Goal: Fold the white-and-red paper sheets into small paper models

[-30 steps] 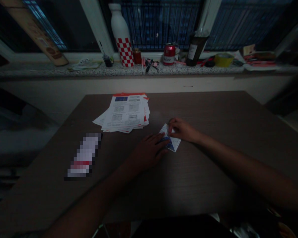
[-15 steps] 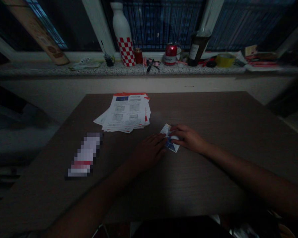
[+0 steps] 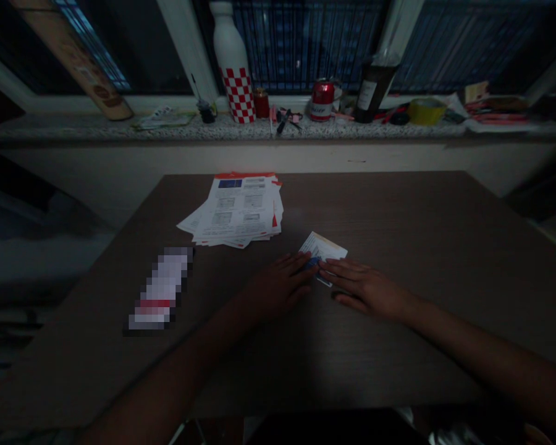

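A small folded piece of printed paper point(image 3: 327, 247), white with a blue patch, lies on the dark wooden table point(image 3: 389, 213). My left hand point(image 3: 282, 284) rests flat at its left side, fingertips on the paper. From the right, my right hand point(image 3: 364, 285) lies with fingers stretched out, their tips over the paper's lower right part. Both hands are open, and the fingers cover some of the paper's lower half. Behind and to the left is a fanned stack of printed sheets point(image 3: 234, 213) with red edges.
A pixelated phone-shaped object point(image 3: 160, 290) lies on the table's left part. Along the stone windowsill point(image 3: 167, 133) stand a white bottle with red checks point(image 3: 236, 74), a red can point(image 3: 322, 99), a dark bottle point(image 3: 370, 93) and a roll of yellow tape point(image 3: 426, 111).
My right hand has moved down and to the right on the paper, its bent fingers now straightened and flat. More of the paper's upper right part shows. My left hand has hardly moved.
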Demonstrator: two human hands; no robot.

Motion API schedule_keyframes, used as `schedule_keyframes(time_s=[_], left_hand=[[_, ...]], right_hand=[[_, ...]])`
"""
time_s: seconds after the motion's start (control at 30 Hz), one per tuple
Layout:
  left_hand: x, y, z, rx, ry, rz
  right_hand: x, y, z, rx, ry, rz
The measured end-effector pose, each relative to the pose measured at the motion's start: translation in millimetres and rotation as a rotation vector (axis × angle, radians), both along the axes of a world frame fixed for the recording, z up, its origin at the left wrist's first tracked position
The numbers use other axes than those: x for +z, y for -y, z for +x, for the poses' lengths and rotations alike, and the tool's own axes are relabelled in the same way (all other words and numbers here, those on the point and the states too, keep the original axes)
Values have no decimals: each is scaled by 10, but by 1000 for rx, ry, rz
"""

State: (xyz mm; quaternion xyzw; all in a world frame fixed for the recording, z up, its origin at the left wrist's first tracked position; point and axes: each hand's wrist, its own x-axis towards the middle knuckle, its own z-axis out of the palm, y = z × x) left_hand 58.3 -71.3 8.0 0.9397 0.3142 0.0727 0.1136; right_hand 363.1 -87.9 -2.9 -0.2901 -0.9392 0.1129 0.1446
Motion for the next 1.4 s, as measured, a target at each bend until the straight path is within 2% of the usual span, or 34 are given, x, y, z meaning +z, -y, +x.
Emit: schedule_keyframes(time_s=[0.2, 0.57, 0.73, 1.07, 1.27, 1.4], left_hand=[[27, 16, 22, 61, 20, -37], [-17, 36, 29, 67, 45, 9], [-25, 43, 38, 64, 27, 58], [74, 72, 92, 116, 11, 58], [56, 55, 87, 102, 27, 64], [34, 24, 75, 72, 24, 60]], right_hand=[[19, -2, 5, -18, -20, -57], [-32, -13, 56, 36, -79, 25], [1, 7, 61, 40, -85, -44], [-13, -14, 59, 28, -71, -123], [18, -48, 30, -20, -115, -148], [6, -92, -5, -85, -88, -59]])
